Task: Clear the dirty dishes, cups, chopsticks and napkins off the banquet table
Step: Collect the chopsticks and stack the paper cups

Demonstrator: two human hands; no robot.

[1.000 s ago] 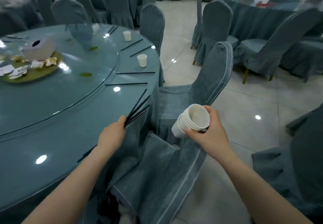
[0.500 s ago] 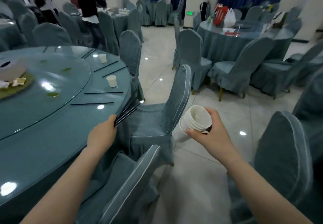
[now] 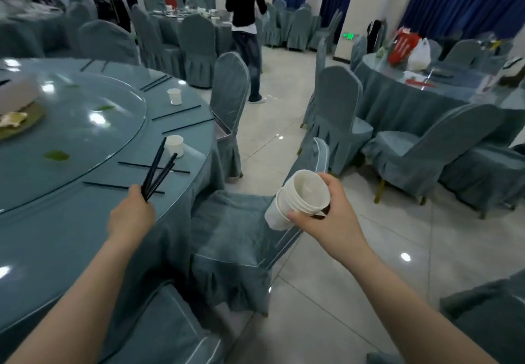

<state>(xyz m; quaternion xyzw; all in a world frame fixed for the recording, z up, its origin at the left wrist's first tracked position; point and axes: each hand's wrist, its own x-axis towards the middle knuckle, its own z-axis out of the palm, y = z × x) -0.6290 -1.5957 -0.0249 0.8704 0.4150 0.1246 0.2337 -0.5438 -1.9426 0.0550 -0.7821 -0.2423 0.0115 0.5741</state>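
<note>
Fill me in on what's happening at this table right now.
A person is clearing a round banquet table. The left hand grips a bundle of black chopsticks, and the right hand holds a stack of white paper cups out over a covered chair. Two single cups, the near cup and the far cup, stand on the table's edge, with several loose chopsticks lying along the rim. Crumpled napkins sit on the turntable's centre.

Left hand (image 3: 132,216): raised over table edge; held chopsticks (image 3: 158,171) now tilt upward, overlapping nearest cup (image 3: 175,145).
</note>
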